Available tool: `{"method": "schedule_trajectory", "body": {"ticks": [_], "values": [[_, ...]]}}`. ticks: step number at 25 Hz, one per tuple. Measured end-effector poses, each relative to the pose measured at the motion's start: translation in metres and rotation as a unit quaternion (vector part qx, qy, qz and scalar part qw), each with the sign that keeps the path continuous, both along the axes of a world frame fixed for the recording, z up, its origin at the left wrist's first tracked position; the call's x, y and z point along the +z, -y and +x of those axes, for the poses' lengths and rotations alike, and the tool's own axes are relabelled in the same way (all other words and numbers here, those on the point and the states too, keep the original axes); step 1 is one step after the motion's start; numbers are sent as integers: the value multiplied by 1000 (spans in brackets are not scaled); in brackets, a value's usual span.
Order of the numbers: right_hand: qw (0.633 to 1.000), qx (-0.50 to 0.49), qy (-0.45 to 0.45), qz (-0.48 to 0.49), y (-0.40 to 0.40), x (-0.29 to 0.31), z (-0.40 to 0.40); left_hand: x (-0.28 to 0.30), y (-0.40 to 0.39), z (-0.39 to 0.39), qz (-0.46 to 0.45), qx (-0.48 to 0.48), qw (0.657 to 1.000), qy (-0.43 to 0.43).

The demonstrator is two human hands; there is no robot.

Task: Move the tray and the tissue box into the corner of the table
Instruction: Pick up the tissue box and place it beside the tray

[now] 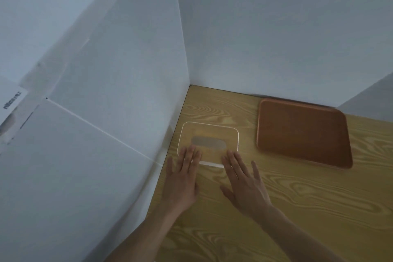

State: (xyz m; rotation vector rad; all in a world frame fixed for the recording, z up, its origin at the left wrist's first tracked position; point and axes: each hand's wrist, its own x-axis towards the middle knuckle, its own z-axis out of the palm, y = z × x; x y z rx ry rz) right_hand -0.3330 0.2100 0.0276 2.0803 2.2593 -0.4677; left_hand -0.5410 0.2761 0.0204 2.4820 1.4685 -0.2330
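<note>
Wood-topped, white-rimmed rectangular tissue box sits near worktop corner. Both hands flat, fingers spread, grasping nothing: left, right, fingertips on box's near edge. Brown rectangular tray just right.

Two bare forearms enter from the bottom edge, no sleeves visible up to the frame limit. Left hand: five fingers, no watch or wristband seen; a small pale glint on one finger, too blurred to identify. Right hand: five fingers, no rings, watch or band seen. Nails short on both, as far as motion blur allows. No gloves
</note>
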Motion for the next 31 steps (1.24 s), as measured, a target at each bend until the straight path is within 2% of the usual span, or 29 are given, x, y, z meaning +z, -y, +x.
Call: {"method": "schedule_trajectory", "body": {"ticks": [5, 12, 15, 31], "values": [[999, 1, 29, -42, -69, 8, 19, 17, -71, 24, -7, -9, 999, -53], [994, -3, 18, -104, -153, 24, 33, 52, -156, 58, -71, 0, 990, -124], [993, -9, 20, -117, -178, 28, 36, 60, -175, 72, -70, 7, 987, -145], [993, -11, 31, -118, -208, 27, 39, 57, -205, 80, -72, -4, 977, -200]]}}
